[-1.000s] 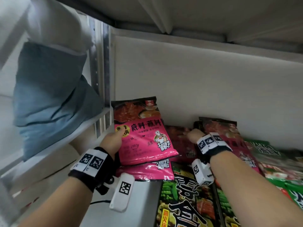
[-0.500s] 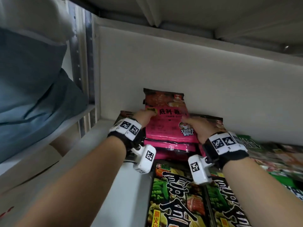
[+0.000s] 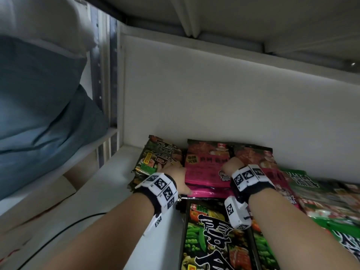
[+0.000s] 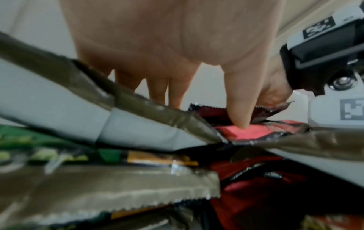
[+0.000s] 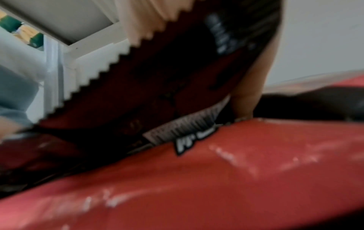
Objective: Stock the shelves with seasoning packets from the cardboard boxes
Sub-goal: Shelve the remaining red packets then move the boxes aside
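Note:
A pink seasoning packet (image 3: 204,170) lies on top of a pink stack at the back of the white shelf (image 3: 109,184). My left hand (image 3: 171,172) is at its left edge. The fingers (image 4: 175,91) point straight down beside the packet and the thumb presses on its pink face (image 4: 254,132). My right hand (image 3: 231,166) grips the packet's right side. In the right wrist view the packet's dark zigzag-edged end (image 5: 177,74) lies across my fingers, with another red packet (image 5: 216,179) beneath.
A dark green packet (image 3: 155,158) lies left of the pink stack and a red packet (image 3: 259,158) lies right of it. Green and black packets (image 3: 210,240) fill the shelf front, and more green ones (image 3: 303,182) lie at the right. The upper shelf (image 3: 253,20) hangs low. A blue cloth (image 3: 42,98) is at the left.
Both hands carried the pink packet from the shelf's front left to the back and laid it flat on the pink stack. The right hand joined the left on it.

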